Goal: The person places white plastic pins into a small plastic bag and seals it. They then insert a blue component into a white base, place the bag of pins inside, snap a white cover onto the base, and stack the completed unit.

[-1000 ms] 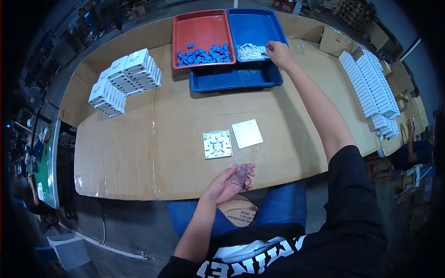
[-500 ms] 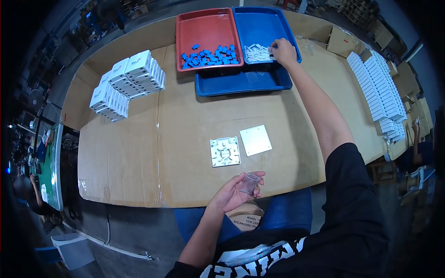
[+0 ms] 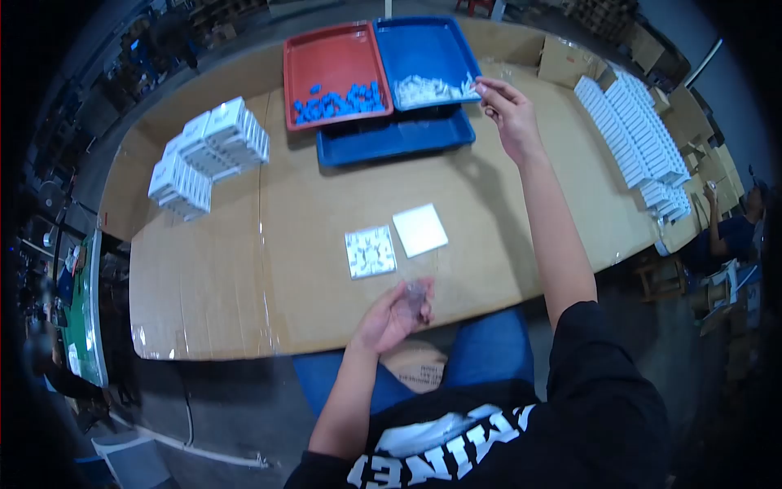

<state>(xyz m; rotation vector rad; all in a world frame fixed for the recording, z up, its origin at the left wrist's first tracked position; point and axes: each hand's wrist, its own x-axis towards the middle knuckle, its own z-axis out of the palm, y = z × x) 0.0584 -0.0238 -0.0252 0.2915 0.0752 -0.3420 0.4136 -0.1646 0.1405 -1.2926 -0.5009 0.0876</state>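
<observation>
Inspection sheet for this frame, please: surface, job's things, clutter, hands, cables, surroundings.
Surface: table covered in taped cardboard.
Job's things: clear cup in left hand; small white part, too small to tell, pinched by right hand beside blue tray of white parts; two white plates near the front edge.
Clutter: red tray with blue parts; box stacks left, white rows right.
Hands: both gripping.
Cables: nothing seen.
Surroundings: another person at right.
</observation>
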